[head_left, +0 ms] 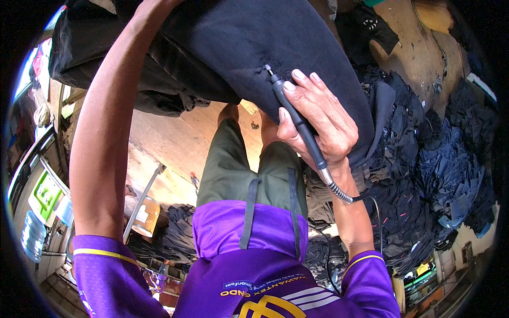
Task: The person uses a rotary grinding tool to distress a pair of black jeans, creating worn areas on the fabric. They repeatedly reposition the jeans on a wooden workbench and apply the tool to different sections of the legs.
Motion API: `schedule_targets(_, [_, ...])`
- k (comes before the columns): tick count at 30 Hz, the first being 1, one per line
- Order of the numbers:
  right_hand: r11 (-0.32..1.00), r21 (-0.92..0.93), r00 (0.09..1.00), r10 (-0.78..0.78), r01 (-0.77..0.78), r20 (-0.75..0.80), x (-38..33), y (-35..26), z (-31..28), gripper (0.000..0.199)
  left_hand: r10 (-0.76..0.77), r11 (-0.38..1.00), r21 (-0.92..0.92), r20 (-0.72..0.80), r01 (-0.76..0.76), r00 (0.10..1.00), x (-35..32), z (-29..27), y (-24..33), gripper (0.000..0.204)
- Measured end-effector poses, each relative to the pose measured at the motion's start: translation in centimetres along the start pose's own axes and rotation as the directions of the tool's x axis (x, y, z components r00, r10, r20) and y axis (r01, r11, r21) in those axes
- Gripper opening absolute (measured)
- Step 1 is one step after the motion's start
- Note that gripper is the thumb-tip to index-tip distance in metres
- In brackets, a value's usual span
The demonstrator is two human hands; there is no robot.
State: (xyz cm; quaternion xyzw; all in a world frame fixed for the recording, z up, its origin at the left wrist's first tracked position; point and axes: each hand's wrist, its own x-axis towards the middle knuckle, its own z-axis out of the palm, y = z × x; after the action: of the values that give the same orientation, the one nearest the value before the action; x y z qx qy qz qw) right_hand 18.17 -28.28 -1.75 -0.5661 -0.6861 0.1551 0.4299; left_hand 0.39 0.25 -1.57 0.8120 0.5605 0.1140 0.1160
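Observation:
My right hand (330, 124) is closed around a slim black rotary tool handpiece (306, 139), held like a pen. A metal spring sleeve and a cable run from its rear end past my wrist. Its small metal tip points away from me and is at the surface of a large dark cloth (222, 42); I cannot tell if it presses in. Around the tip the cloth looks rough and fuzzy. My left forearm reaches up to the top edge over the cloth, and the left hand itself lies outside the picture.
Heaped dark fabric pieces (450, 164) cover the floor on the right. A dark garment with a white print (371, 29) lies at the far right. On the left stand a tin can (146, 216), a green-and-white container (45, 196) and a clear plastic bottle (33, 236).

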Motion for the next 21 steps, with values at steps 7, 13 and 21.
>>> schedule_targets(7, [1.0, -0.017, 0.999, 0.02, -0.021, -0.049, -0.14, 0.2, -0.11, 0.03, 0.002, 1.0, 0.011, 0.009, -0.002, 1.0, 0.13, 0.0, 0.04, 0.087])
schedule_targets(13, [0.999, -0.027, 0.996, 0.036, -0.039, -0.083, -0.27, 0.29, -0.23, 0.031, 0.002, 1.0, 0.011, 0.007, -0.002, 1.0, 0.04, 0.03, 0.04, 0.087])
schedule_targets(21, [1.0, -0.009, 0.999, 0.029, -0.029, -0.041, -0.47, -0.23, -0.24, 0.028, 0.007, 1.0, 0.014, 0.005, -0.007, 1.0, 0.01, 0.02, 0.11, 0.086])
